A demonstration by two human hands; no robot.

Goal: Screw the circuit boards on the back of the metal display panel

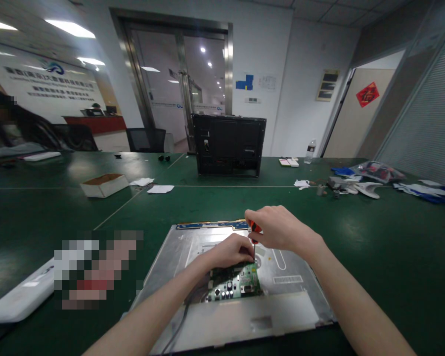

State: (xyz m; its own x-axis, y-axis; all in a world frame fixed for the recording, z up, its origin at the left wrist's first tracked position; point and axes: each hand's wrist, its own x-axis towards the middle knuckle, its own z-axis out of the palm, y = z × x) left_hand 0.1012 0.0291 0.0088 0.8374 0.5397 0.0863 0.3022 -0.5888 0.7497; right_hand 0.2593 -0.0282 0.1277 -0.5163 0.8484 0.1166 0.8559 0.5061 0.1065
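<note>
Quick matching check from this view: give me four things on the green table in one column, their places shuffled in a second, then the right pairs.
Things:
1. screwdriver
2. circuit board
3. cardboard box
4. water bottle

Places:
A. far right, near the wall
B. in the right hand, tip down by the left hand
C. left, beside sheets of paper
D. on the metal panel, under the hands

Pairs: 1-B, 2-D, 3-C, 4-A

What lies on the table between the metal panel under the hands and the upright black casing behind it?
Nothing: in the head view, only bare green table separates the metal panel from the black casing.
</note>
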